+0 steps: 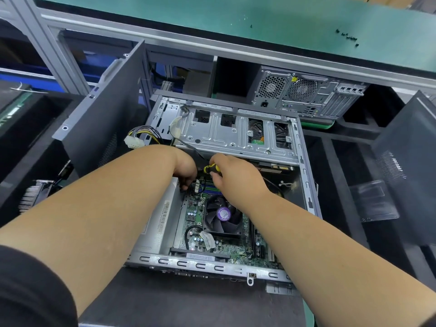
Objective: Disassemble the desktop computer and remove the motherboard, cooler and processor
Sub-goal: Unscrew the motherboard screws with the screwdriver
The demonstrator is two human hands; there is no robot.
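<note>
Right hand [232, 173] grips a yellow-black screwdriver [211, 168], fingers curled round the handle, tip aimed down at the far edge of the motherboard [195, 215] near the RAM slots [207, 187]; the tip itself is hidden, so can't confirm it's seated in a screw. Left hand [186, 169] reaches in just beside it, fingers curled down by the board's far-left corner. Can't tell if it's pinching something or only bracing; likely steadying the work while the driver turns. Motherboard sits in the case [212, 265], which lies on its side with the open face up, which gives straight-down access. Cooler [223, 217] sits mounted mid-board, fan up, so the processor under it isn't visible. Drive cage [233, 133] spans the far end of the case, overhanging where the hands work, hence the tight angle. Loose power connector [134, 140] hangs out at the far left, apparently unplugged and out of the way. Side panel [103, 128] leans upright to the left. Second tower [304, 94] stands under the green table [212, 17]. Judgement: early stage, board screws being worked, nothing pulled yet.
</note>
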